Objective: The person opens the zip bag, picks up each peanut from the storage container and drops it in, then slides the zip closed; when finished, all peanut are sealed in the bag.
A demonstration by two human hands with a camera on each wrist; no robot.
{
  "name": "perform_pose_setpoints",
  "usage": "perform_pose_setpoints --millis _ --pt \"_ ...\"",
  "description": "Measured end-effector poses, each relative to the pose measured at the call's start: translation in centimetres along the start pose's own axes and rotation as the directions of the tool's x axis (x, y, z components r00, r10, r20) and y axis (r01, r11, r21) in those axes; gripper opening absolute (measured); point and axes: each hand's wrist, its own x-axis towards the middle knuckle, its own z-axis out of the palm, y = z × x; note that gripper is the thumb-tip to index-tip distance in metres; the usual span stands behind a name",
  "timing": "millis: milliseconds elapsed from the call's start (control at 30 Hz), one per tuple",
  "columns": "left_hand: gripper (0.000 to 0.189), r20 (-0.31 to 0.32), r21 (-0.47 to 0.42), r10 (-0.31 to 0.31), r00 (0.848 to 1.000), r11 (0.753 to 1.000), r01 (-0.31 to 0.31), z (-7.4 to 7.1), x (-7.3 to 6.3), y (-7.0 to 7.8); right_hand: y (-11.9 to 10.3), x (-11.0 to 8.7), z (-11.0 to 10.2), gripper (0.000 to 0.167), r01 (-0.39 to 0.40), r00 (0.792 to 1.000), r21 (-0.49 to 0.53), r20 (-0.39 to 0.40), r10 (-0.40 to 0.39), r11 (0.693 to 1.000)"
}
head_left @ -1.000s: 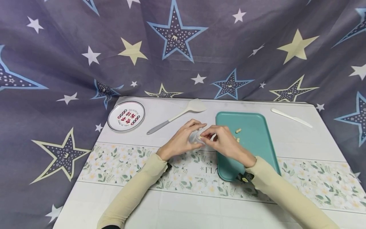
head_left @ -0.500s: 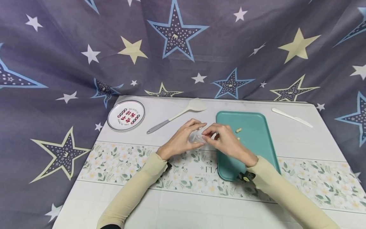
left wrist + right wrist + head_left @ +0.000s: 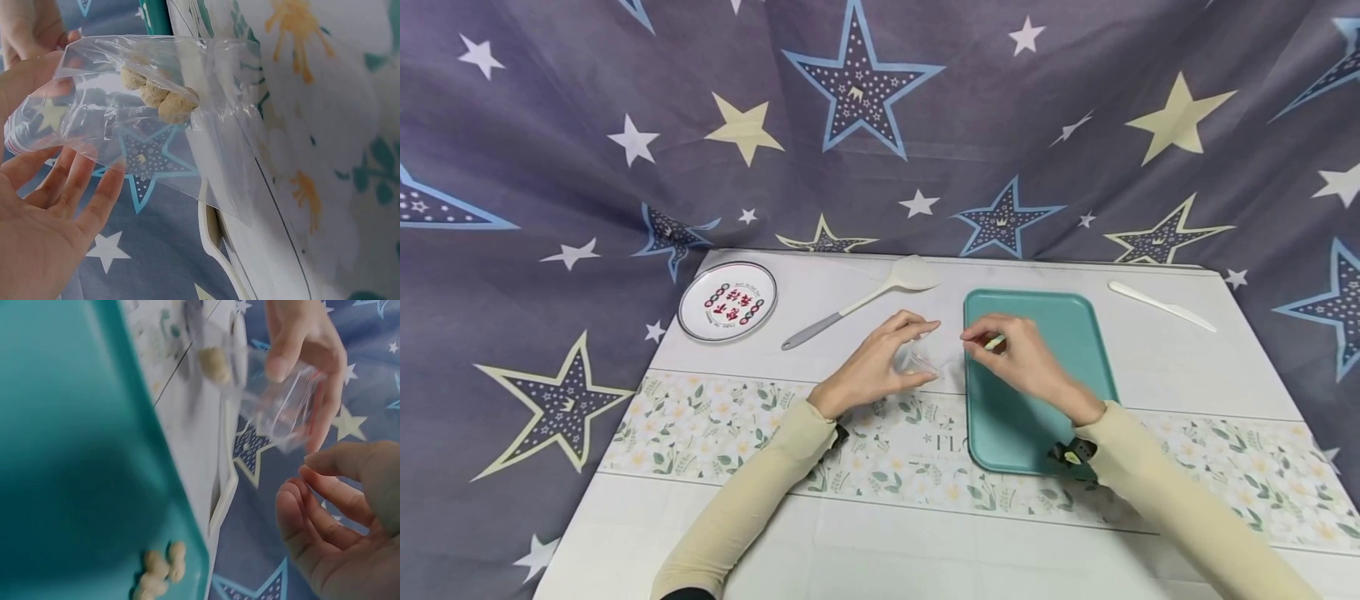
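Note:
My left hand [image 3: 874, 365] holds a clear zip bag [image 3: 169, 156] near its mouth, thumb on one side and fingers on the other. The mouth is spread apart. Several shelled-looking tan pieces, like peanuts [image 3: 178, 107], lie inside the bag. My right hand [image 3: 1026, 358] hovers over the left part of the teal tray [image 3: 1037, 433], its fingers loosely bent; in the right wrist view nothing shows between thumb and fingertips. Further peanuts [image 3: 152, 581] lie on the tray near its far edge, mostly hidden by the right hand in the head view.
Behind the left hand lies a white spatula with a grey handle [image 3: 820, 330]. A round plate with red lettering [image 3: 727, 302] sits at the back left. To the right of the tray is a white plastic knife [image 3: 1161, 306]. A starry curtain [image 3: 850, 200] hangs behind the table.
My right hand has moved away from the bag's mouth, rightward over the tray, and the piece it pinched a second ago is gone from its fingertips. The left hand stays in place with the bag.

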Motion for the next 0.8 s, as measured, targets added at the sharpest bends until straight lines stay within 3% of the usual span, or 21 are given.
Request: perform_pose_setpoints --millis 400,800 --pt "0.075 -0.006 0.015 -0.007 1.0 1.0 0.007 0.0 -0.1 0.1 3.8 -1.0 -1.0 0.013 -0.037 0.999 -0.025 0.022 0.037 0.999" --pt "0.072 -0.009 0.026 0.003 1.0 1.0 -0.003 -0.2 -0.2 0.2 7.0 -1.4 -2.3 0.023 -0.099 0.993 -0.118 0.055 0.106 0.988"
